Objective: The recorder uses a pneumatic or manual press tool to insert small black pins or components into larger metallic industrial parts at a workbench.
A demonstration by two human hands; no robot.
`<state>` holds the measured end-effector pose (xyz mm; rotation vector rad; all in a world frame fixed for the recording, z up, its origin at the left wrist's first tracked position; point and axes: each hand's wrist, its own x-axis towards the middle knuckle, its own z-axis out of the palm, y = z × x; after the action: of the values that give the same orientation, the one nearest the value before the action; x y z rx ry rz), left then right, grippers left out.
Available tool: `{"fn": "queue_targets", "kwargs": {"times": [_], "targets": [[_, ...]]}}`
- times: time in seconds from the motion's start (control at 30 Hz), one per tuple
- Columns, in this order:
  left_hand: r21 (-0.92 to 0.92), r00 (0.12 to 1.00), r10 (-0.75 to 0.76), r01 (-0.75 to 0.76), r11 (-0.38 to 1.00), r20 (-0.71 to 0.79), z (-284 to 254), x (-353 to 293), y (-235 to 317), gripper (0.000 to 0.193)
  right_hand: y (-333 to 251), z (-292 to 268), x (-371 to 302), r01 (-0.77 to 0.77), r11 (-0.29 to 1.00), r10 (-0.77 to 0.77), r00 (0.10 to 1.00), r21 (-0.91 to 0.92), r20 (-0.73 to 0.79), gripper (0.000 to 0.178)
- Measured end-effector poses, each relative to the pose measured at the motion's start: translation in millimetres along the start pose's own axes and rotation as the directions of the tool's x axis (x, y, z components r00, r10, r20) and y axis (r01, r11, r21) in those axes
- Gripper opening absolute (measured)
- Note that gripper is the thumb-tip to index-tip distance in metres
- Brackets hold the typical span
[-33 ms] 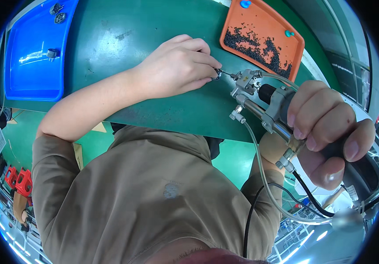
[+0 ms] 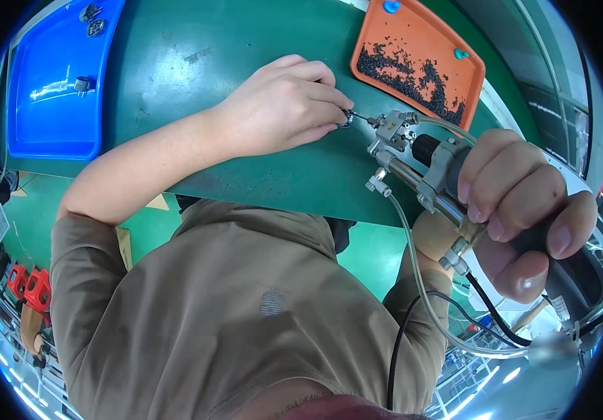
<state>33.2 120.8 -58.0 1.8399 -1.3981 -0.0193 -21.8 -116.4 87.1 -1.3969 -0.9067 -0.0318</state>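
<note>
My left hand [image 2: 286,105] is closed over the middle of the green tabletop, its fingertips gripping a small dark, shiny metal part [image 2: 345,120]. Most of that part is hidden by the fingers. On the right, my right hand [image 2: 518,203] wraps round the dark handle of a metal dispensing gun [image 2: 403,168] fitted with hoses. The gun's thin needle [image 2: 362,116] points left, and its tip is at the small part; whether it touches cannot be made out.
A blue tray [image 2: 56,148] at the left holds several round metal components with pins [image 2: 83,85]. At the upper right an orange tray [image 2: 413,28] contains many tiny black pieces [image 2: 413,84]. A clear hose [image 2: 413,259] and a black cable [image 2: 396,357] hang from the gun.
</note>
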Motion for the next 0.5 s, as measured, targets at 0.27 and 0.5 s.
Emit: {"fn": "queue_targets", "kwargs": {"times": [0.27,0.5], "targets": [[0.004,1.0,0.007,-0.007,1.0,-0.007,2.8,-1.3,-0.9,0.019,1.5,6.0,-5.3,0.021,1.0,-0.022,0.999,-0.006,-0.048,0.031],[-0.022,1.0,0.014,-0.014,1.0,-0.023,2.8,2.1,-3.3,0.017,5.6,9.3,-0.7,0.004,1.0,-0.005,0.999,-0.029,-0.046,0.03]]}}
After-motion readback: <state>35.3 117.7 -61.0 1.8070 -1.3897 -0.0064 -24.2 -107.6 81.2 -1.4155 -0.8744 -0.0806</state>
